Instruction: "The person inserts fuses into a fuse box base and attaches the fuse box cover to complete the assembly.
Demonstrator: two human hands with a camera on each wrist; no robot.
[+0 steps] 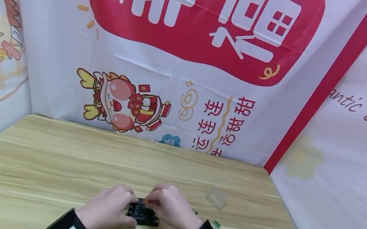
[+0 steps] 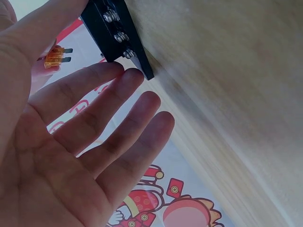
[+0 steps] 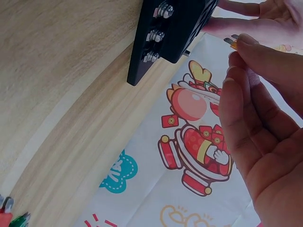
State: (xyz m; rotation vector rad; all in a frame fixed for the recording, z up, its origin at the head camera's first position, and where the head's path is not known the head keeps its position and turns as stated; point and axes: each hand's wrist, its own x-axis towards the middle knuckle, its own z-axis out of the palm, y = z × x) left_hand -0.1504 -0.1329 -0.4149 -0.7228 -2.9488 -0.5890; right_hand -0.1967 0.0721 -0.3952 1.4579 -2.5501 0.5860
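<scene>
A black fuse box [image 1: 145, 216] with rows of slots lies on the table in front of me; metal screw terminals line its side in both wrist views. My left hand [image 1: 111, 207] holds it at its left end, thumb at the near edge and fingertips at the far edge. Between thumb and fingertips my right hand [image 1: 173, 208] pinches an orange blade fuse [image 2: 54, 57] just over the box's far side. Its two metal prongs stick out, apart from the box in the left wrist view. Fingers partly cover the fuse in the head view.
Right of the right hand lies a green blade fuse [image 1: 216, 224], with another small green piece [image 1: 195, 211] partly behind the wrist. A clear plastic cover [image 1: 216, 199] lies farther back. A red fuse [image 3: 4, 215] shows at the right wrist view's corner. Printed cloth [image 1: 191, 67] walls the table.
</scene>
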